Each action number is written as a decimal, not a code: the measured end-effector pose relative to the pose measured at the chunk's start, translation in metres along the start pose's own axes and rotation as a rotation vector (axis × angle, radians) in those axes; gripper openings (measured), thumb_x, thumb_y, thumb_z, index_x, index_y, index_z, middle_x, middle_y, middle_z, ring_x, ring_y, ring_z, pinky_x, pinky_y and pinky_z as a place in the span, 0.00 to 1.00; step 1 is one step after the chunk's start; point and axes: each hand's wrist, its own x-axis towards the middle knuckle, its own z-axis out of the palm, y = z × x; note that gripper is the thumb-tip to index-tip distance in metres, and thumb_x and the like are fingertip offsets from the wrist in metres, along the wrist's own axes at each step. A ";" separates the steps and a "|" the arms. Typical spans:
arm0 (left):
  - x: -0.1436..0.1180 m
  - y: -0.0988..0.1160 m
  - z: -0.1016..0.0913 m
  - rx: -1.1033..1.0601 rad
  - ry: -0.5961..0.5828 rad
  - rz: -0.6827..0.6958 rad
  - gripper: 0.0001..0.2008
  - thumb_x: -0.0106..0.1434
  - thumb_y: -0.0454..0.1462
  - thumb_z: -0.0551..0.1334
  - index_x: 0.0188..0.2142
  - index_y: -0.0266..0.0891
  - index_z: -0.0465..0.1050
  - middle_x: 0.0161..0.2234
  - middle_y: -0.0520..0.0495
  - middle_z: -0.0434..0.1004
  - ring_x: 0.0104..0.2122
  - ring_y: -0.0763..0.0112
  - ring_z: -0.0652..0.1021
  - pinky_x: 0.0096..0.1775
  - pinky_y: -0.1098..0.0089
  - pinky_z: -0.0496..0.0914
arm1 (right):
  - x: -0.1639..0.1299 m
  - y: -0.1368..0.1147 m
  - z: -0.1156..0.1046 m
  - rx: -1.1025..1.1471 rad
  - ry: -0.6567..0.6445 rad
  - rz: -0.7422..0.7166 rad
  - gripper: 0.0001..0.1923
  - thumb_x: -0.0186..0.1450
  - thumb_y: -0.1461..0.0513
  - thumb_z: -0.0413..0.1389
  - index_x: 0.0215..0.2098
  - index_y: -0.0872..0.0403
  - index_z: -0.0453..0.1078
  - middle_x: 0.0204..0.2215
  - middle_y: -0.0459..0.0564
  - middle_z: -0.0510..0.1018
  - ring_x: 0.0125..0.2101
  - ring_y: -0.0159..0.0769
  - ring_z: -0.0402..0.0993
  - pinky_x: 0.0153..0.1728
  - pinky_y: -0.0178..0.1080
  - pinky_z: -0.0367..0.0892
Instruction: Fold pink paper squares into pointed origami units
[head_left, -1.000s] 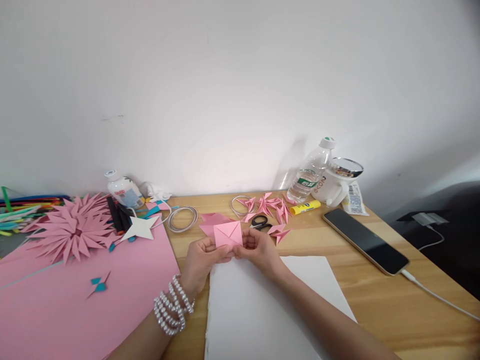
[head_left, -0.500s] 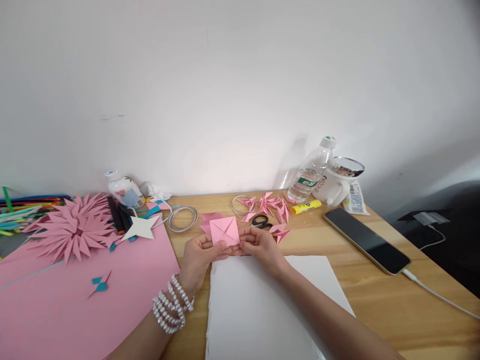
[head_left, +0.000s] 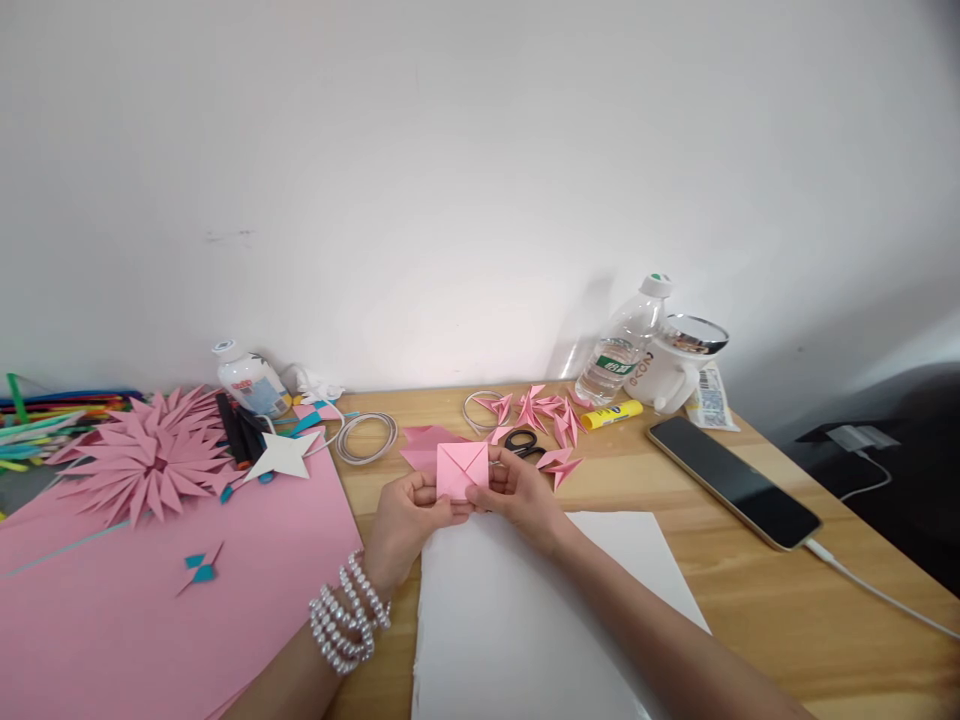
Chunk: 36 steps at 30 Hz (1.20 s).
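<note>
You are mid-fold on a small pink paper square, held just above the far edge of the white sheet. Your left hand pinches its lower left corner; your right hand clamps the right edge, fingers closed on the paper. The square shows diagonal creases meeting near its middle, flaps folded inward, edges fairly true. The next fold likely calls for aligned corners and a firm crease. Scissors lie just beyond the white sheet
</note>
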 end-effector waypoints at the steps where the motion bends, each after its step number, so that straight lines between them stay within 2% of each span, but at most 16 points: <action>1: 0.000 -0.001 -0.001 -0.014 -0.018 0.005 0.16 0.46 0.35 0.66 0.34 0.29 0.71 0.31 0.38 0.79 0.32 0.57 0.79 0.40 0.58 0.71 | 0.000 0.000 -0.001 0.011 -0.003 0.006 0.22 0.46 0.62 0.63 0.37 0.55 0.61 0.25 0.45 0.74 0.23 0.29 0.70 0.28 0.35 0.67; 5: 0.002 -0.004 -0.004 -0.084 -0.129 0.023 0.15 0.49 0.34 0.64 0.38 0.30 0.70 0.34 0.39 0.79 0.36 0.57 0.78 0.43 0.58 0.70 | 0.001 0.001 -0.003 0.044 0.015 0.032 0.22 0.46 0.61 0.64 0.36 0.54 0.61 0.26 0.45 0.74 0.24 0.29 0.71 0.28 0.35 0.67; 10: 0.001 0.001 -0.005 -0.131 -0.240 0.044 0.22 0.51 0.34 0.64 0.46 0.32 0.65 0.40 0.36 0.76 0.39 0.57 0.76 0.45 0.57 0.68 | 0.001 0.002 -0.005 0.044 0.066 0.009 0.22 0.46 0.60 0.63 0.37 0.53 0.60 0.28 0.45 0.75 0.25 0.32 0.72 0.29 0.38 0.68; 14: 0.001 0.004 -0.005 -0.043 -0.188 0.051 0.18 0.54 0.39 0.61 0.43 0.33 0.69 0.39 0.38 0.77 0.37 0.58 0.77 0.41 0.59 0.70 | 0.000 0.001 -0.005 -0.012 0.035 -0.032 0.20 0.47 0.58 0.63 0.35 0.54 0.63 0.30 0.47 0.75 0.28 0.33 0.72 0.29 0.36 0.67; 17: 0.003 0.002 -0.006 0.036 -0.088 0.059 0.13 0.53 0.41 0.62 0.34 0.33 0.73 0.33 0.42 0.78 0.33 0.61 0.78 0.37 0.62 0.73 | 0.001 -0.001 -0.003 -0.033 -0.009 -0.051 0.17 0.48 0.56 0.62 0.32 0.55 0.65 0.30 0.47 0.75 0.29 0.33 0.71 0.26 0.33 0.65; 20: 0.003 0.001 -0.005 0.086 -0.035 0.057 0.10 0.50 0.40 0.64 0.27 0.32 0.73 0.27 0.44 0.78 0.29 0.63 0.78 0.33 0.64 0.74 | 0.001 -0.002 -0.002 -0.007 0.023 -0.045 0.18 0.48 0.54 0.62 0.30 0.56 0.66 0.29 0.47 0.75 0.28 0.33 0.71 0.27 0.34 0.66; 24: 0.002 0.001 -0.004 0.106 -0.105 -0.003 0.12 0.52 0.40 0.63 0.32 0.31 0.73 0.28 0.41 0.78 0.28 0.62 0.78 0.31 0.65 0.74 | 0.000 -0.001 -0.002 0.031 0.008 -0.081 0.21 0.46 0.55 0.64 0.33 0.56 0.66 0.30 0.48 0.74 0.30 0.34 0.71 0.31 0.37 0.68; 28: 0.001 0.001 -0.006 0.084 -0.185 0.006 0.14 0.52 0.39 0.63 0.36 0.31 0.73 0.31 0.40 0.78 0.29 0.64 0.78 0.32 0.66 0.74 | 0.001 0.001 -0.004 0.038 -0.012 -0.101 0.19 0.50 0.55 0.61 0.36 0.56 0.67 0.31 0.48 0.74 0.30 0.35 0.71 0.29 0.37 0.69; 36: 0.002 0.003 -0.009 -0.050 -0.223 0.008 0.14 0.56 0.41 0.59 0.37 0.32 0.74 0.32 0.40 0.78 0.32 0.62 0.77 0.36 0.62 0.72 | 0.000 0.004 -0.004 -0.068 -0.002 -0.127 0.14 0.55 0.58 0.57 0.38 0.55 0.66 0.32 0.49 0.74 0.31 0.35 0.71 0.30 0.37 0.68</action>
